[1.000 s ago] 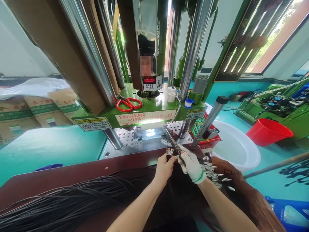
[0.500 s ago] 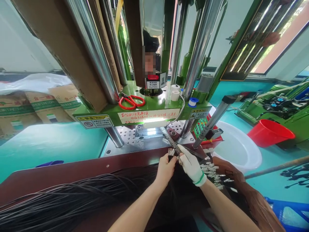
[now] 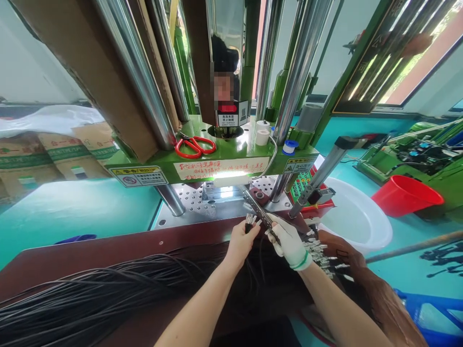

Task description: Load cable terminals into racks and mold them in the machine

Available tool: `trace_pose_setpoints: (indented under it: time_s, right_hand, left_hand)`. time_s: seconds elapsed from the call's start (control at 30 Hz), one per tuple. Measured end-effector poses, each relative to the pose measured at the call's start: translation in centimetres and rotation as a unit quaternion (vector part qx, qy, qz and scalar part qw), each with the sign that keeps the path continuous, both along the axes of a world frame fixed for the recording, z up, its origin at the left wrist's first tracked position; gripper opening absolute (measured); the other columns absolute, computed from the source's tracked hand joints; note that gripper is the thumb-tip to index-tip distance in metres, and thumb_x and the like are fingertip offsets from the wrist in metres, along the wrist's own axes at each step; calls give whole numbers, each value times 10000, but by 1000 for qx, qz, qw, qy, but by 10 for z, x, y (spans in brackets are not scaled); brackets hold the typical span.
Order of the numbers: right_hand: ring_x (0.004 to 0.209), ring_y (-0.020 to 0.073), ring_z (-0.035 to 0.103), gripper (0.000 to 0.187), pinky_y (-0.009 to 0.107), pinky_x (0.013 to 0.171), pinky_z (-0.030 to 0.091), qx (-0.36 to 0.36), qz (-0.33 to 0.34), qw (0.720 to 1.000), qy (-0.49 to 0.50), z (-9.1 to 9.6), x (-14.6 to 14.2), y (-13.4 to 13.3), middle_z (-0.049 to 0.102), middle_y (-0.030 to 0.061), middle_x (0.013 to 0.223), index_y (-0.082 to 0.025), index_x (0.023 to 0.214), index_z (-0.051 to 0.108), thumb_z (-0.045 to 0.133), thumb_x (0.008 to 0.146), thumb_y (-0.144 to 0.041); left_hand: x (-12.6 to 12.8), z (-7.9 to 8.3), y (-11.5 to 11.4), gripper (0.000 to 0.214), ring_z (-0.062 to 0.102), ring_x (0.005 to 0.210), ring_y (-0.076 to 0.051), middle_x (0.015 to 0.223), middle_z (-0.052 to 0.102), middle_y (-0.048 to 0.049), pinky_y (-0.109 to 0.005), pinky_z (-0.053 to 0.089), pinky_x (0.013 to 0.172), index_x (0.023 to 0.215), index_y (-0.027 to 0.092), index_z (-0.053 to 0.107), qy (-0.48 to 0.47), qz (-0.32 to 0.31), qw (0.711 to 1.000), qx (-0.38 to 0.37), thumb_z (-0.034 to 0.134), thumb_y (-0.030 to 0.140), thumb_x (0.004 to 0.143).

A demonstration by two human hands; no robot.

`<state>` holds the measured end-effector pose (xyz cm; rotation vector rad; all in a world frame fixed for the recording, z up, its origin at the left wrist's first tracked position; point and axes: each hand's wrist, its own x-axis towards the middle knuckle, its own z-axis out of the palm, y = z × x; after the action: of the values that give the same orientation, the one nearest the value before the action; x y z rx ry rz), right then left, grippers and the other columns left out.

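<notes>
My bare left hand (image 3: 240, 245) is closed around a small bunch of black cables, whose silver metal connector ends (image 3: 250, 220) stick up above the fingers. Just right of it, my right hand (image 3: 289, 245), in a white glove with a green cuff edge, grips a long, narrow metal bar (image 3: 261, 211). The bar slants up and left toward the press bed. Its exact kind cannot be made out. More cable ends with silver connectors (image 3: 318, 253) lie beside the right wrist. A thick bundle of black cables (image 3: 119, 284) stretches along the left of the brown worktop.
A green press (image 3: 231, 154) with chrome columns stands ahead, its lit mould area (image 3: 226, 193) low in the middle. Red-handled scissors (image 3: 195, 146) and a blue-and-white spool (image 3: 290, 147) rest on it. To the right are a white tub (image 3: 376, 226) and a red bucket (image 3: 407, 196).
The left hand with its cables has shifted slightly left, away from the right hand. The right hand and bar have moved slightly right and down. The view has tilted a little.
</notes>
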<state>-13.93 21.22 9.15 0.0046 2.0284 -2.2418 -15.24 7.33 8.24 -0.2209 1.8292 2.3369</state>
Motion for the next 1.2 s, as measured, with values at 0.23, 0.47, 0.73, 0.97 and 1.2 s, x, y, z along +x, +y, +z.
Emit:
trace_pose_setpoints:
  time_s: [0.23, 0.47, 0.73, 0.97, 1.2]
  right_hand:
    - [294, 22, 277, 523, 149, 255, 222, 23, 9, 1000, 6, -2, -1, 0, 460, -52, 551, -111, 1253, 422, 441, 835, -425]
    - [462, 64, 386, 446, 190, 410, 335, 113, 14, 988, 100, -6, -1, -2, 465, -31, 566, -102, 1198, 499, 409, 851, -366]
    - [343, 35, 300, 462, 173, 305, 225, 41, 7, 998, 36, 0, 0, -2, 460, -45, 547, -99, 1204, 475, 422, 846, -385]
    - [297, 15, 270, 482, 145, 265, 209, -1, 15, 1000, 3, 0, 1, 2, 469, -50, 551, -141, 1228, 453, 464, 828, -410]
    - [307, 21, 266, 461, 149, 271, 198, 32, 56, 998, 12, 0, -1, 2, 467, -41, 546, -153, 1222, 468, 429, 854, -427]
  left_hand:
    - [-3, -3, 1, 318, 220, 330, -21, 392, 292, 104, -174, 148, 349, 611, 163, 466, 2, -57, 998, -19, 665, 410, 615]
    - [0, -2, -1, 347, 212, 312, -22, 380, 285, 110, -173, 135, 333, 602, 176, 424, -8, -60, 998, -11, 669, 421, 604]
    - [0, 4, -5, 305, 365, 382, -51, 433, 381, 73, -174, 292, 386, 670, 150, 497, 65, 40, 997, -22, 566, 442, 724]
    - [0, 6, -7, 279, 202, 321, -29, 408, 275, 121, -148, 161, 305, 675, 204, 362, 33, 20, 999, 4, 533, 411, 749]
    - [0, 5, -7, 284, 219, 323, -26, 367, 298, 116, -158, 173, 330, 650, 177, 441, 24, 27, 999, -5, 624, 392, 674]
